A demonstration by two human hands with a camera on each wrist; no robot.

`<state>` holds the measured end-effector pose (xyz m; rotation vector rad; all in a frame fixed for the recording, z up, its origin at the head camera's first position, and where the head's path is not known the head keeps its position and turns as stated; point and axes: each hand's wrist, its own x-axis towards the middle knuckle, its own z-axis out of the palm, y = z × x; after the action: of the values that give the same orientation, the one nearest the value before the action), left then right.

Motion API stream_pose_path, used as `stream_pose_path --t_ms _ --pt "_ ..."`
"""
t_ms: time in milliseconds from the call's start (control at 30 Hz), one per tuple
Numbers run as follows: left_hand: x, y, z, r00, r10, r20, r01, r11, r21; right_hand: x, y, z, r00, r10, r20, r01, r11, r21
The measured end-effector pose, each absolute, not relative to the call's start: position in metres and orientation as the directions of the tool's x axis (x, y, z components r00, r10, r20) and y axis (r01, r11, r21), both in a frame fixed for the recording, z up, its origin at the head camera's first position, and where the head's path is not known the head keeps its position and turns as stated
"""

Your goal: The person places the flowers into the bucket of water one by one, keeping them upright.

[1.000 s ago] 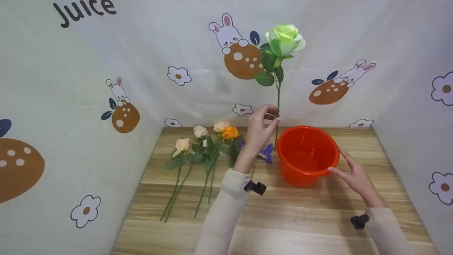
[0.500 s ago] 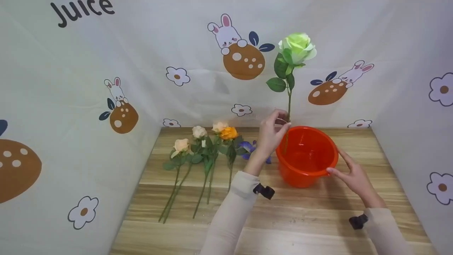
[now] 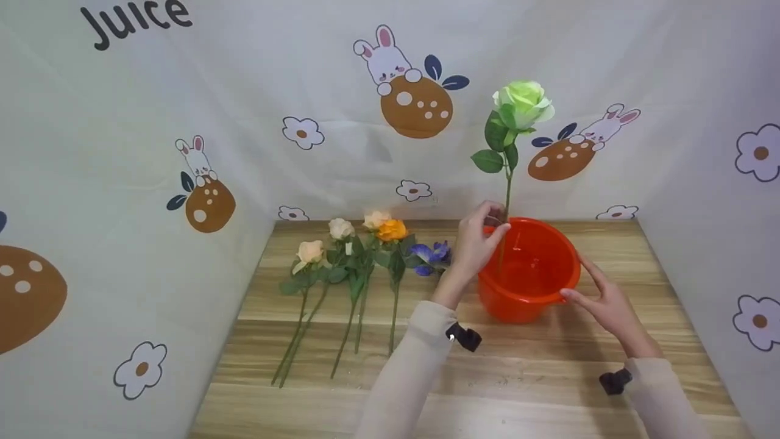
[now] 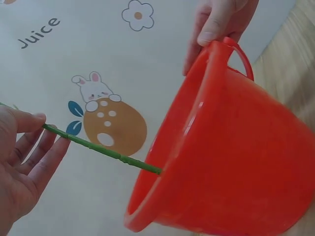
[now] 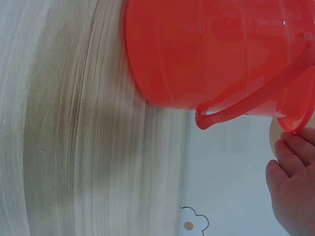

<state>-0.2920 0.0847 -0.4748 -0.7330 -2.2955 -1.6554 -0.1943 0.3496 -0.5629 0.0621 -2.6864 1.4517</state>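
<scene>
A pale green artificial rose [image 3: 523, 108] stands upright above a red plastic bucket [image 3: 517, 310]. My left hand [image 3: 475, 245] pinches its stem between thumb and fingertips near the left rim. In the left wrist view the lower stem [image 4: 106, 151] slants across the bucket's mouth, its end just inside the rim. On the bucket's right side, my right hand [image 3: 609, 308] holds the rim, thumb toward the front and fingers behind. The right wrist view shows the fingers of that hand [image 5: 295, 179] at the rim, with the red carrying handle [image 5: 256, 98] hanging along the bucket's side.
Left of the bucket, several flowers lie on the wooden table [image 3: 506, 390]: a peach rose [image 3: 311, 251], a cream rose [image 3: 341, 228], an orange flower [image 3: 391, 230] and a purple-blue flower [image 3: 431, 253] beside my left forearm. Patterned cloth [image 3: 341, 73] walls the back and sides.
My left hand has carried the green rose rightward and down, from beside the bucket to over its mouth, bringing the stem's end inside the rim. The right hand keeps its place on the bucket.
</scene>
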Motion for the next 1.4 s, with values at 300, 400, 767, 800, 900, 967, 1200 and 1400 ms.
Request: stream_pose_path --t_ms 300,400,767,800,900,967,1200,1400 --pt "-0.290 0.099 -0.495 -0.867 0.279 0.412 0.481 0.252 0.840 -0.194 0.349 -0.564 -0.995 0.007 0.102 -0.082 0.547 -0.833" --pt "-0.290 0.104 -0.501 -0.860 0.303 0.412 0.490 0.257 0.833 -0.194 0.349 -0.564 -0.995 0.008 0.103 -0.082 0.547 -0.833" --pt "-0.286 0.125 -0.514 -0.848 0.378 0.371 0.507 0.377 0.775 -0.193 0.350 -0.564 -0.997 0.014 0.076 -0.054 0.566 -0.823" --pt "-0.285 0.127 -0.514 -0.852 0.383 0.357 0.499 0.390 0.774 -0.193 0.350 -0.563 -0.997 0.014 0.081 -0.059 0.567 -0.822" --pt "-0.284 0.132 -0.517 -0.864 0.392 0.315 0.472 0.417 0.777 -0.193 0.349 -0.563 -0.995 0.013 0.095 -0.071 0.570 -0.819" --pt "-0.283 0.135 -0.519 -0.870 0.400 0.290 0.456 0.425 0.782 -0.193 0.348 -0.563 -0.995 0.016 0.102 -0.074 0.572 -0.817" --pt "-0.281 0.145 -0.525 -0.888 0.420 0.187 0.385 0.455 0.803 -0.193 0.349 -0.561 -0.997 0.024 0.072 -0.045 0.571 -0.820" --pt "-0.282 0.150 -0.526 -0.898 0.431 0.087 0.319 0.503 0.803 -0.193 0.350 -0.560 -0.998 0.029 0.053 -0.027 0.570 -0.821"
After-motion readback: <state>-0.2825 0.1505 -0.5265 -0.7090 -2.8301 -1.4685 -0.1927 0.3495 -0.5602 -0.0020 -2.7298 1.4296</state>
